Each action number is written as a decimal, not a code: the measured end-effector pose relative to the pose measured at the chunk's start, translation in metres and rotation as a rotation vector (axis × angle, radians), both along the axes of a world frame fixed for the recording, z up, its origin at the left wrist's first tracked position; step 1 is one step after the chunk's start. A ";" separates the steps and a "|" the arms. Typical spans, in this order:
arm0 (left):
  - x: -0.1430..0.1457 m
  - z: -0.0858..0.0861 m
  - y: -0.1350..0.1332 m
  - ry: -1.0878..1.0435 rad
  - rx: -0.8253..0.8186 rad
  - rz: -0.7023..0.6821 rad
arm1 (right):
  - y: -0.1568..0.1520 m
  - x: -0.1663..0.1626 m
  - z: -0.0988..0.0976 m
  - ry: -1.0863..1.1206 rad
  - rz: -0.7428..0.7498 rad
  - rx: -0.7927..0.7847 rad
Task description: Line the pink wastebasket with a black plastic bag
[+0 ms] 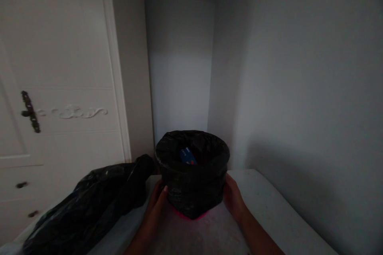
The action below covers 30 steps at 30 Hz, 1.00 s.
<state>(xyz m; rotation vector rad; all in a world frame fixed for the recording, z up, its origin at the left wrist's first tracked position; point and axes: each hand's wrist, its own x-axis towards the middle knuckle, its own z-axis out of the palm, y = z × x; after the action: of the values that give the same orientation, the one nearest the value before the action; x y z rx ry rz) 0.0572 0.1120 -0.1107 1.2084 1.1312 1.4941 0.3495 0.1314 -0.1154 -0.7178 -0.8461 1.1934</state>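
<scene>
A small trash bin with a pink base [193,217] stands on the table, lined with a black trash bag [194,191] folded over its rim and hanging down its outside. Inside the mouth lies a blue packet or card [188,155] with white lettering. My left hand [157,199] is pressed against the bin's left side, thumb toward me. On the opposite side my right hand [233,195] curves around the bin, its fingertips hidden behind it. Both hands hold the bin between them.
A crumpled full-looking black bag [98,203] lies left of the bin. The pale tabletop [266,215] meets a grey wall [299,87] on the right. A white wardrobe [66,48] with dark handles stands at the left.
</scene>
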 end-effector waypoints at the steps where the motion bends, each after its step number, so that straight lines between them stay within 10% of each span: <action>1: 0.000 0.000 0.001 0.000 0.014 -0.005 | 0.001 0.000 -0.001 0.003 -0.001 -0.004; 30: 0.000 -0.016 0.004 -0.023 0.084 0.034 | 0.003 -0.003 -0.004 0.036 -0.001 -0.021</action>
<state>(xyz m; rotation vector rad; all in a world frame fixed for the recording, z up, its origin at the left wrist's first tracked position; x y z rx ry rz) 0.0569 0.1163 -0.1272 1.2313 1.0882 1.5911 0.3464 0.1348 -0.1195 -0.7115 -0.8043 1.2128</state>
